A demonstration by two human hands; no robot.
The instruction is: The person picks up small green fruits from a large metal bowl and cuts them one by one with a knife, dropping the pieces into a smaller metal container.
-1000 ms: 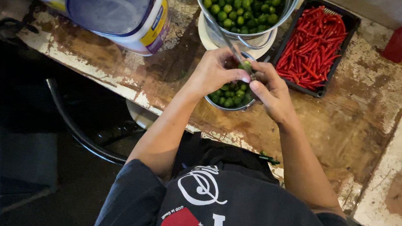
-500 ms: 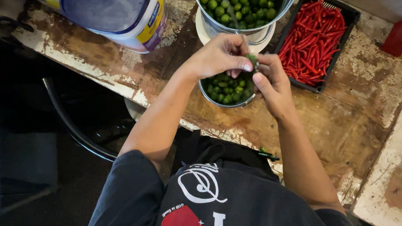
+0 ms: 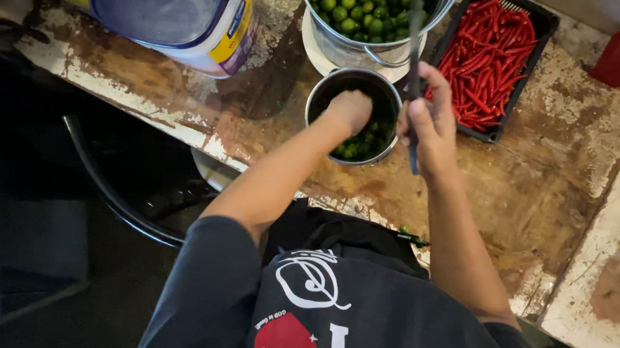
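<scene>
While the left hand (image 3: pixel 349 110) dips into the small metal pot (image 3: pixel 353 115), its fingers curl down among the green chillies (image 3: pixel 355 146) at the bottom; whether they've closed on one, I can't tell. Right hand (image 3: pixel 426 129) hovers just beside the rim, fingers wrapped tight round a thin dark blade (image 3: pixel 414 62). Behind sit the big bucket of green chillies (image 3: pixel 358 6) and a black tray of red chillies (image 3: pixel 487 58) on the worn worktop (image 3: pixel 554 184). Best kept tidy: pick one chilli only, blade tip pointed away from the reaching wrist.
</scene>
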